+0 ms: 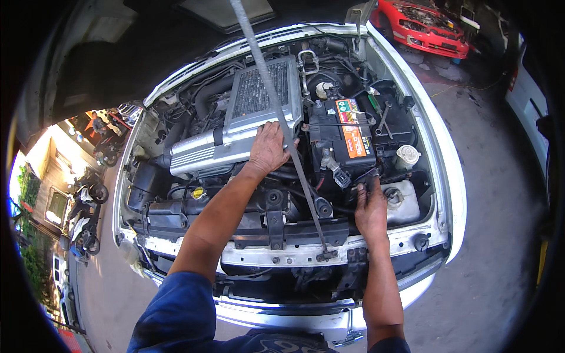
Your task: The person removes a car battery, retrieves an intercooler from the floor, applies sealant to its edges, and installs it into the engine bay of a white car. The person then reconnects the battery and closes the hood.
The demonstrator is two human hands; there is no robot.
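My left hand (269, 148) lies palm down on the edge of the silver intercooler cover (206, 150), its fingers stretched out. The metal hood prop rod (265, 70) passes close beside its thumb. My right hand (372, 209) is at the near corner of a black car battery (353, 129) with an orange label. Its fingers are bent together there; what they grip, if anything, is hidden. Just left of those fingertips, a battery terminal clamp (328, 160) and a grey connector (341, 177) sit at the battery's near side.
A wrench (384, 117) and a green-handled tool (375, 103) lie right of the battery. Near my right hand are a white fluid reservoir (405, 203) and a white-capped container (407, 156). The raised hood (118, 65) hangs overhead. A red car (424, 29) and motorcycles (88, 226) stand beyond.
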